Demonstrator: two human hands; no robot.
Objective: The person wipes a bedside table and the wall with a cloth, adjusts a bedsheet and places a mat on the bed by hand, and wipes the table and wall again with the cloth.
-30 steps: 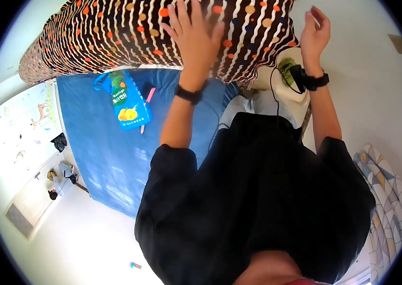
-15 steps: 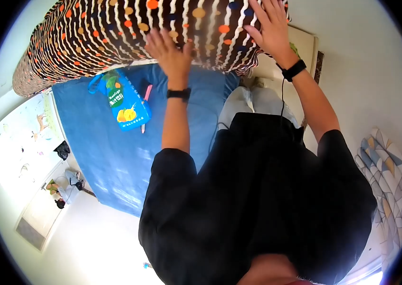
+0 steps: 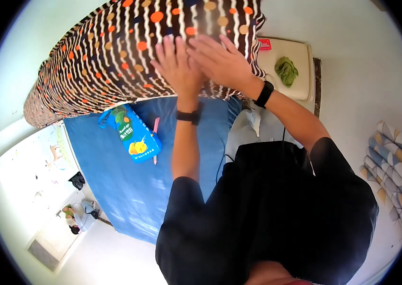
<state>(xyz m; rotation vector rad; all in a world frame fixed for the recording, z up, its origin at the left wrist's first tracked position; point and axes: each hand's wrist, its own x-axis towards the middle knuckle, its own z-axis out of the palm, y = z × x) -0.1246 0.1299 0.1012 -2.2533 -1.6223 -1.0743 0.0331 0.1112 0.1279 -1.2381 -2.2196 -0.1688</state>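
Observation:
A long padded shape, probably a headboard in a fabric cover (image 3: 110, 52), spans the upper left, dark brown with white wavy stripes and orange, tan and navy dots. My left hand (image 3: 178, 71) lies flat on it, fingers spread. Right beside it, my right hand (image 3: 222, 64) also rests flat on the fabric, fingertips close to or touching the left hand. Neither hand grips anything. Below the cover is a bed with a blue sheet (image 3: 110, 175). On the sheet lie a blue drink carton bag (image 3: 134, 137) with a handle and a slim pink pencil-like stick (image 3: 156, 125).
A cream bedside cabinet (image 3: 301, 52) at the right carries a red box (image 3: 264, 44) and a crumpled green item (image 3: 286, 71). Grey-patterned fabric (image 3: 393, 166) hangs at the far right. A black bag (image 3: 77, 180) and a door (image 3: 49, 242) show at the lower left.
My right hand has moved left along the cover from its right end to beside my left hand. The camera view has shifted, showing more of the cabinet and the things on it.

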